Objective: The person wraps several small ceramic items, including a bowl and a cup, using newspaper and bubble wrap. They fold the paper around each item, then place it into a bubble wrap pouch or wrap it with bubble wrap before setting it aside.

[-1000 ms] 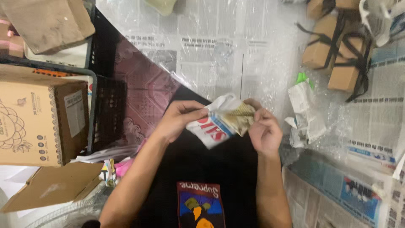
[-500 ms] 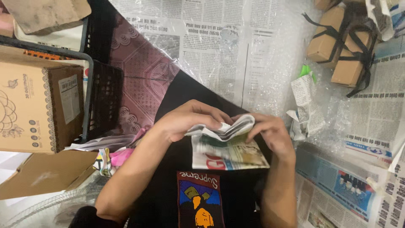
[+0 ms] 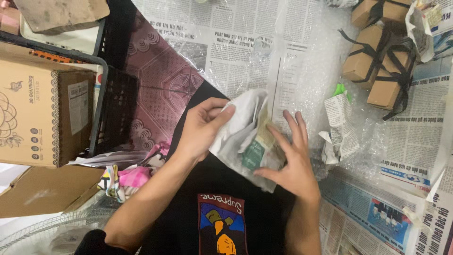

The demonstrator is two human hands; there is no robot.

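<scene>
Newsprint bundle (image 3: 247, 141) pinched by left hand (image 3: 200, 127), fingers clamped; right hand (image 3: 292, 158) flat, fingers apart, so wrap may spring open.

Bright even overhead light, soft shadows, plastic-sheet glare, slight motion blur.

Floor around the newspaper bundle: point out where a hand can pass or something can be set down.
Freest: the newspaper sheets ahead of the left hand, and the patterned mat beside the black crate. Crowded: right of the right hand, where a small wrapped parcel and the tied brown boxes lie on bubble wrap.
</scene>
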